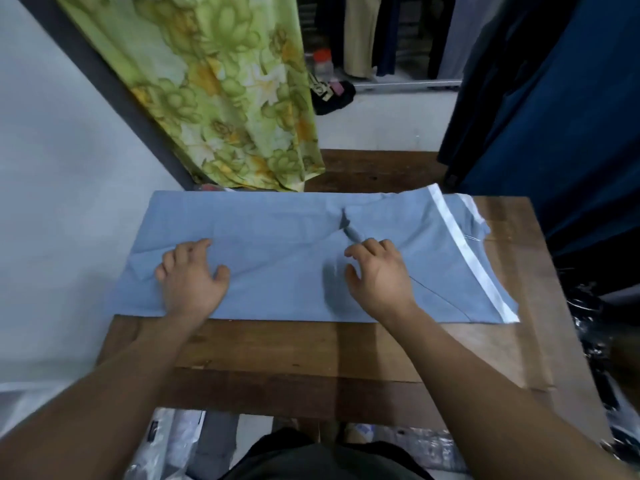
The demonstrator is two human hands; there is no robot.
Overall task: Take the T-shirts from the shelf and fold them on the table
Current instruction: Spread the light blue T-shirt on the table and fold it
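T-shirt (277,258), pale blue, lies flat across the wooden table (277,351). Left hand (192,275) presses it, fingers loosely spread; right hand (377,271) rests loosely curled. Smooth outward before folding, keeping the far edge straight.

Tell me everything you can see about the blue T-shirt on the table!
The blue T-shirt is light grey-blue, soft-looking cloth with a white band along its right end. It lies flat across the wooden table, folded into a long strip, with a crease near the middle. Its left end overhangs the table edge. The left hand rests on it, and the right hand touches it with bent fingers.
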